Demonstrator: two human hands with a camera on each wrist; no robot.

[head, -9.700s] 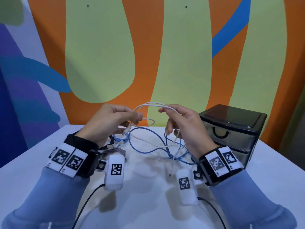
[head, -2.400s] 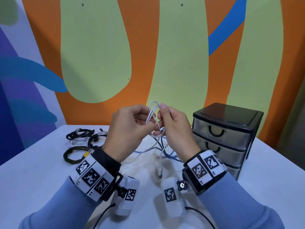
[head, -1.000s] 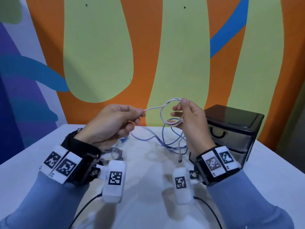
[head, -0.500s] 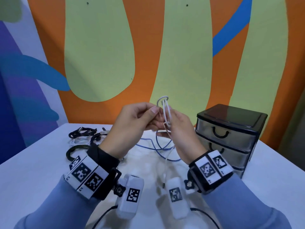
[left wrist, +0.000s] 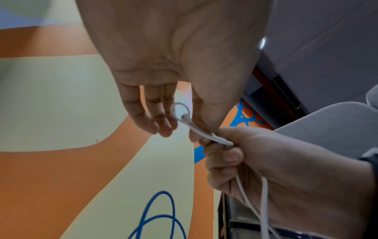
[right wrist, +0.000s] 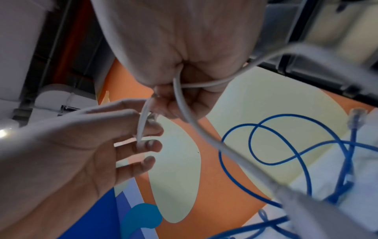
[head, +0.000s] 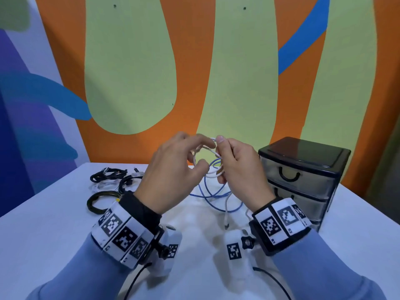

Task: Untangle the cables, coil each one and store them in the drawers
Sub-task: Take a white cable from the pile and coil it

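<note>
My right hand point(head: 224, 158) grips a small coil of white cable point(head: 208, 176) held above the table, thumb on top; the same grip shows in the left wrist view point(left wrist: 223, 145). The cable's free plug end point(head: 226, 221) dangles below the hand. My left hand point(head: 202, 155) sits close beside the coil with relaxed, fairly straight fingers point(right wrist: 152, 145) touching its loop point(left wrist: 182, 110). A blue cable point(left wrist: 174, 210) lies in loose loops on the table under the hands. The black three-drawer unit point(head: 303, 178) stands at the right with all drawers pushed in.
Black cables point(head: 108, 175) lie tangled at the back left of the white table point(head: 54, 234), next to a dark coiled cable point(head: 97, 202) with a yellow tag. A painted wall rises right behind the table. Thin black wires trail from my wrist cameras.
A second ago my left hand held a strand stretched out leftward. It came back to the coil and pinched it; now its fingers have loosened and spread beside the loop.
</note>
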